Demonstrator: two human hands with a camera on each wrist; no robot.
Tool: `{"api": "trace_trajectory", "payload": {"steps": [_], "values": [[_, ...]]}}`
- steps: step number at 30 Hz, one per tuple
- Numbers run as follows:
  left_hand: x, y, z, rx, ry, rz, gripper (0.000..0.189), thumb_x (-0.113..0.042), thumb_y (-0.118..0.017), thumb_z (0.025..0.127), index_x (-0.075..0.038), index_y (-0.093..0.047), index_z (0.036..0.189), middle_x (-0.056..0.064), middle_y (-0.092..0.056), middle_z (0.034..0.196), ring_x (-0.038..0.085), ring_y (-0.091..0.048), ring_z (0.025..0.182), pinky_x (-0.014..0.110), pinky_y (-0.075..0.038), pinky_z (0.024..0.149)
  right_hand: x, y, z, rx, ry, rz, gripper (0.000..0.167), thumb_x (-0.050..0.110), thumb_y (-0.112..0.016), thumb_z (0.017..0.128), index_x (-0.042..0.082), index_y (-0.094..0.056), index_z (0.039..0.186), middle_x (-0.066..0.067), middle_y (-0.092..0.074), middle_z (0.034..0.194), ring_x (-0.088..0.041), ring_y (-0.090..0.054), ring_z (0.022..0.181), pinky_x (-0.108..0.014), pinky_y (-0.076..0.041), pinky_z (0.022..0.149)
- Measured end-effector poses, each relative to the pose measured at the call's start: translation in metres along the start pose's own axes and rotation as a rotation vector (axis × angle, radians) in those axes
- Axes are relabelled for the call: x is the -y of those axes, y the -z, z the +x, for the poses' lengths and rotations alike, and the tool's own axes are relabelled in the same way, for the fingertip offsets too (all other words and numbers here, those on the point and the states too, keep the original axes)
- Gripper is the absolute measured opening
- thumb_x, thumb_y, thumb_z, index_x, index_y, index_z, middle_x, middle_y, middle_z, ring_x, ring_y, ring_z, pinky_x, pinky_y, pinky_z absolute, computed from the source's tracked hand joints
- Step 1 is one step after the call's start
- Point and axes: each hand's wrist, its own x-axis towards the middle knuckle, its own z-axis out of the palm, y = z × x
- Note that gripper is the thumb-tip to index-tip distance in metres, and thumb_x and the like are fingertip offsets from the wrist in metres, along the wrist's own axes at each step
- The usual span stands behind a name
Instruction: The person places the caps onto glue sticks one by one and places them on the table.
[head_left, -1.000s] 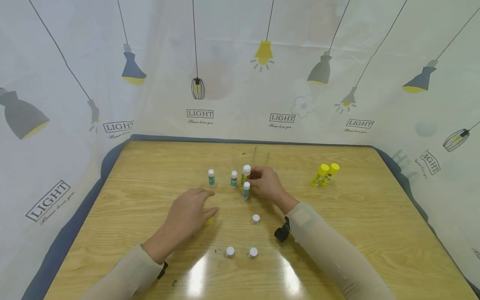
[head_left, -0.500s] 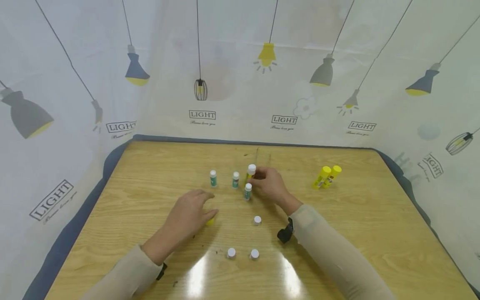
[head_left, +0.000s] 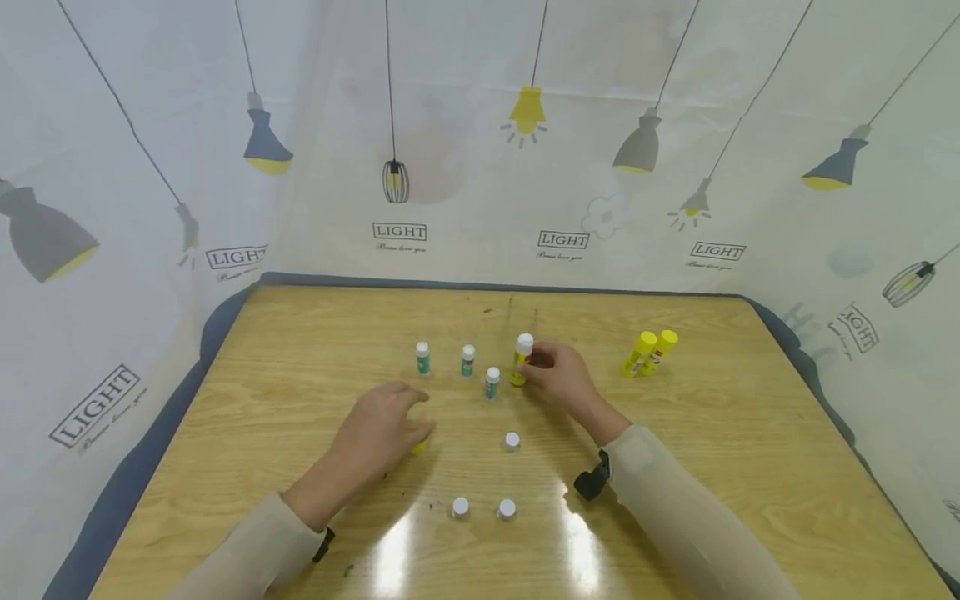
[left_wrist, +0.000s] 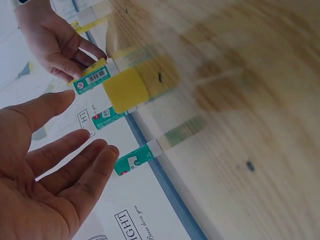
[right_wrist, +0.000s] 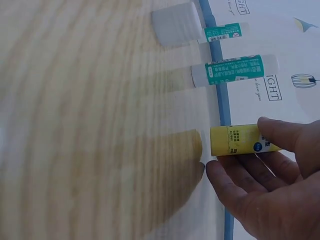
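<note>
My right hand (head_left: 570, 379) holds a yellow glue stick (head_left: 520, 367) with a white top, upright, between thumb and fingers. In the right wrist view its yellow base (right_wrist: 227, 141) is close to the tabletop; whether it touches is hard to tell. My left hand (head_left: 382, 425) is spread with loosely bent fingers beside a yellow cap (left_wrist: 126, 90) on the table, and nothing is between those fingers. Three small green glue sticks with white tops stand between the hands: a left one (head_left: 423, 360), a middle one (head_left: 468, 362) and a nearer one (head_left: 492, 384).
Three white caps lie on the near part of the wooden table (head_left: 750, 467): one further back (head_left: 512, 441), a left one (head_left: 461, 507) and a right one (head_left: 507, 509). Two yellow glue sticks (head_left: 640, 354) stand at the right. A lamp-printed curtain (head_left: 480, 183) surrounds the table's back and sides.
My right hand has carried the yellow glue stick to the right, away from the green ones. The left hand stays by the yellow cap.
</note>
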Motion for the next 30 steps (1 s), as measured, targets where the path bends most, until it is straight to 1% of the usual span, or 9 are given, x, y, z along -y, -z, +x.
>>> {"api": "trace_trajectory", "payload": {"steps": [4, 8, 12, 15, 19, 25, 28, 30], "values": [[0.0, -0.002, 0.001, 0.016, -0.011, 0.012, 0.037, -0.03, -0.083, 0.086, -0.006, -0.074, 0.113, 0.008, -0.073, 0.112, 0.027, -0.07, 0.103, 0.042, -0.059, 0.093, -0.006, 0.005, -0.005, -0.017, 0.004, -0.003, 0.034, 0.019, -0.073, 0.096, 0.004, -0.067, 0.126, -0.012, -0.07, 0.123, -0.027, -0.065, 0.115, -0.043, -0.055, 0.098], [-0.001, -0.002, 0.001, 0.038, -0.002, 0.02, 0.037, -0.03, -0.082, 0.086, -0.006, -0.074, 0.113, 0.009, -0.073, 0.112, 0.027, -0.069, 0.103, 0.043, -0.059, 0.093, -0.008, 0.009, -0.011, -0.029, 0.014, 0.003, 0.037, 0.019, -0.072, 0.096, 0.003, -0.066, 0.129, -0.013, -0.069, 0.126, -0.028, -0.064, 0.117, -0.044, -0.053, 0.102], [-0.002, -0.004, 0.002, 0.082, 0.023, 0.021, 0.036, -0.03, -0.083, 0.085, -0.007, -0.075, 0.112, 0.01, -0.073, 0.114, 0.029, -0.069, 0.106, 0.044, -0.057, 0.095, -0.005, 0.012, -0.019, -0.052, 0.025, 0.022, 0.039, 0.019, -0.072, 0.096, 0.003, -0.065, 0.131, -0.015, -0.068, 0.127, -0.03, -0.064, 0.119, -0.046, -0.052, 0.104], [-0.002, -0.006, 0.004, 0.122, 0.042, 0.015, 0.038, -0.03, -0.084, 0.085, -0.007, -0.074, 0.113, 0.01, -0.073, 0.116, 0.03, -0.068, 0.109, 0.045, -0.056, 0.098, -0.002, 0.013, -0.025, -0.065, 0.026, 0.032, 0.039, 0.019, -0.072, 0.096, 0.003, -0.064, 0.131, -0.015, -0.068, 0.128, -0.03, -0.064, 0.119, -0.046, -0.053, 0.104], [-0.004, -0.008, 0.005, 0.153, 0.06, 0.001, 0.039, -0.029, -0.084, 0.084, -0.007, -0.074, 0.114, 0.011, -0.073, 0.116, 0.03, -0.068, 0.108, 0.046, -0.056, 0.099, 0.002, 0.012, -0.031, -0.068, 0.018, 0.066, 0.036, 0.017, -0.071, 0.097, 0.004, -0.065, 0.13, -0.014, -0.068, 0.126, -0.029, -0.064, 0.118, -0.043, -0.056, 0.099], [-0.004, -0.009, 0.005, 0.162, 0.058, -0.005, 0.038, -0.027, -0.086, 0.082, -0.006, -0.075, 0.112, 0.011, -0.073, 0.114, 0.03, -0.069, 0.107, 0.046, -0.057, 0.097, 0.006, 0.009, -0.04, -0.052, 0.008, 0.15, 0.031, 0.014, -0.072, 0.096, 0.004, -0.066, 0.125, -0.013, -0.069, 0.119, -0.027, -0.064, 0.114, -0.033, -0.061, 0.088], [-0.004, -0.01, 0.005, 0.169, 0.05, -0.006, 0.038, -0.027, -0.086, 0.082, -0.005, -0.075, 0.111, 0.011, -0.074, 0.111, 0.028, -0.07, 0.103, 0.043, -0.058, 0.093, 0.01, 0.008, -0.045, -0.048, 0.014, 0.194, 0.03, 0.012, -0.072, 0.095, 0.004, -0.066, 0.123, -0.014, -0.068, 0.117, -0.027, -0.064, 0.112, -0.032, -0.062, 0.084], [-0.004, -0.011, 0.005, 0.174, 0.049, -0.011, 0.036, -0.026, -0.086, 0.082, -0.005, -0.075, 0.11, 0.01, -0.074, 0.109, 0.026, -0.07, 0.1, 0.042, -0.059, 0.091, 0.012, 0.007, -0.048, -0.054, 0.025, 0.199, 0.029, 0.011, -0.073, 0.093, 0.004, -0.067, 0.121, -0.013, -0.069, 0.115, -0.026, -0.064, 0.111, -0.031, -0.062, 0.083]]}}
